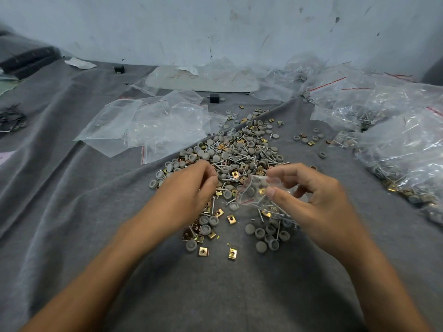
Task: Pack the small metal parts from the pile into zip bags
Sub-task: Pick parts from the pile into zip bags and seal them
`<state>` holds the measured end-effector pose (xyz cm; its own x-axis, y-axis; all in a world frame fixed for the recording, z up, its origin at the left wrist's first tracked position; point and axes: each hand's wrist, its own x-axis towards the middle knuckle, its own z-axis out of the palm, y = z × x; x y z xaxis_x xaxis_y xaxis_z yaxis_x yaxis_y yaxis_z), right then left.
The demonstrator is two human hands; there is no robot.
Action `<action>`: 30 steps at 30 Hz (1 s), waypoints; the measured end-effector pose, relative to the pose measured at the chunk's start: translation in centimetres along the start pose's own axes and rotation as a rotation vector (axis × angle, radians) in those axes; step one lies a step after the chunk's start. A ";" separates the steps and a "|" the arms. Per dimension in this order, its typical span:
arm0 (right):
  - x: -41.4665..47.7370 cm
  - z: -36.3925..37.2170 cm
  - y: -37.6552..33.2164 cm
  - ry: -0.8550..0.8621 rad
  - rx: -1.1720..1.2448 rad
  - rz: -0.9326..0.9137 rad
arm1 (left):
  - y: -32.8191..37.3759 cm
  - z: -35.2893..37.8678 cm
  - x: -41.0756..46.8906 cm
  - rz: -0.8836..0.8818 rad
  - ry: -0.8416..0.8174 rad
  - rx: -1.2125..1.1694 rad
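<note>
A pile of small parts (pixel 239 152), grey round caps, brass clips and screws, spreads over the grey cloth (pixel 72 212) in the middle. My right hand (pixel 316 202) pinches a small clear zip bag (pixel 254 192) with a red seal line, its mouth held open toward the left; a few parts lie inside it. My left hand (pixel 189 190) hovers over the near left edge of the pile with its fingers curled downward; whether they hold a part is hidden.
Empty clear zip bags (pixel 148 123) lie left of the pile. Filled bags (pixel 395 140) are heaped along the right. A pale flat board (pixel 203 80) rests near the stained wall. Two small black blocks (pixel 214 98) and dark screws (pixel 12 118) sit farther off.
</note>
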<state>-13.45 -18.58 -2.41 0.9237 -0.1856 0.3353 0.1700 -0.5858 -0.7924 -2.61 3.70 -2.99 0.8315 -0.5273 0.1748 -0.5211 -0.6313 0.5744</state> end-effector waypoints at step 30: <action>0.0 0.4 0.3 -0.005 -0.029 -0.024 | 2.4 0.5 -0.1 0.025 -0.009 -0.641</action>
<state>-13.26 -18.48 -2.85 0.9210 -0.1672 0.3518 0.1825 -0.6127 -0.7690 -4.08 1.95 -2.04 0.8178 -0.5436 0.1890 -0.3192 -0.1552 0.9349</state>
